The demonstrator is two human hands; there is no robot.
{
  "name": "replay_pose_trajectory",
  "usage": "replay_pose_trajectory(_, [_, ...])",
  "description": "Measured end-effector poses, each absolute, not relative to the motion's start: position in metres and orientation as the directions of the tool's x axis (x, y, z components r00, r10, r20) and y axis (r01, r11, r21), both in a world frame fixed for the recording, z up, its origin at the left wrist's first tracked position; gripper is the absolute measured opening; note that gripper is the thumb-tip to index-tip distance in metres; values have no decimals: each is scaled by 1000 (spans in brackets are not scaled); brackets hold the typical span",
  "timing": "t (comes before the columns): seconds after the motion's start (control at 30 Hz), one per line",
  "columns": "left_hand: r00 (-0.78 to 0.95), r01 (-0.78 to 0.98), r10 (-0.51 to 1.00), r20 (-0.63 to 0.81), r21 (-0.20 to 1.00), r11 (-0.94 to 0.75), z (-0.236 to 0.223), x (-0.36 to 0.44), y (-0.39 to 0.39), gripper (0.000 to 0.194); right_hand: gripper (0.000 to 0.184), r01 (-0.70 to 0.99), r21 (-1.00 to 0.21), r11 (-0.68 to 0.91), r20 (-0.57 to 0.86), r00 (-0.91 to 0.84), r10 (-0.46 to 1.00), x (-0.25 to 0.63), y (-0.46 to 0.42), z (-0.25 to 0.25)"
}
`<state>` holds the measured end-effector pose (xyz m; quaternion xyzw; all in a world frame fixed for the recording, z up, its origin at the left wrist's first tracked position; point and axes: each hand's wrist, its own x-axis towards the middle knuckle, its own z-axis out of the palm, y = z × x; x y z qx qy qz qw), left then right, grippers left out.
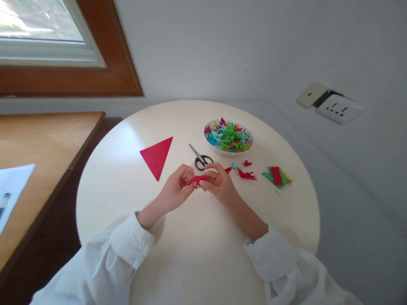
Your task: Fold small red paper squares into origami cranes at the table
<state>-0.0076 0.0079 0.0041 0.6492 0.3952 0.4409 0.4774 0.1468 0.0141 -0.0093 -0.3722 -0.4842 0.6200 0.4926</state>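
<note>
A small piece of folded red paper (198, 179) is pinched between both hands over the middle of the round table. My left hand (178, 183) grips its left end, fingers curled. At the other end, my right hand (220, 183) holds it between thumb and fingers. Black-handled scissors (201, 160) lie just beyond the hands, blades pointing away to the left. Several folded paper cranes rest beside my right hand, among them a red one (247, 174) and a light blue one (234, 165). Fingers hide part of the held paper.
A red paper triangle (157, 156) lies left of the scissors. Behind them stands a white bowl (229, 152) full of colourful paper cranes. Coloured paper strips (277, 176) are stacked at the right. A wooden desk (57, 135) stands at the left, with a wall behind the round table (197, 254).
</note>
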Motion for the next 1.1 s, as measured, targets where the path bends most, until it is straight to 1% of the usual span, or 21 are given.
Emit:
replay_pose_trajectory(0.1, [291,32,942,168,982,-185,8,-7,8,17,36,-246,-968,-44,12,-221,975,145,13,-8])
replay_pose_trajectory(0.2, [278,-84,957,85,994,-64,10,-5,7,23,34,-281,-959,-20,30,-172,985,142,11,-7])
replay_pose_trajectory(0.3, [247,-196,969,-14,978,64,10,-3,7,33,33,-327,-945,19,57,-107,993,139,11,-5])
replay_pose_trajectory(0.33, [225,-226,973,-42,970,94,10,-1,6,33,33,-336,-941,31,63,-83,995,137,10,-5])
replay_pose_trajectory(0.43, [201,-304,977,-78,942,138,9,4,4,25,33,-348,-935,70,80,-15,997,133,8,-5])
replay_pose_trajectory(0.57, [134,-396,985,-105,906,150,10,9,-1,18,29,-315,-944,102,94,43,995,127,4,-9])
replay_pose_trajectory(0.67, [108,-372,989,-102,918,135,10,9,-4,14,26,-269,-956,120,114,38,993,126,0,-10])
replay_pose_trajectory(0.73, [99,-332,991,-93,935,121,9,7,-6,13,24,-210,-966,150,148,23,989,127,-3,-10])
replay_pose_trajectory(0.83, [90,-252,994,-67,964,87,9,3,-9,12,21,-70,-977,202,202,6,979,130,-8,-7])
replay_pose_trajectory(0.93, [85,-185,995,-56,980,71,13,-2,-15,11,15,76,-952,296,295,-20,955,130,-14,-2])
replay_pose_trajectory(1.03, [100,-210,992,-78,973,98,20,-5,-23,11,9,178,-900,398,399,-31,917,127,-19,2])
replay_pose_trajectory(1.1, [104,-236,990,-91,965,114,24,-7,-29,13,8,199,-892,406,412,-14,911,124,-23,4])
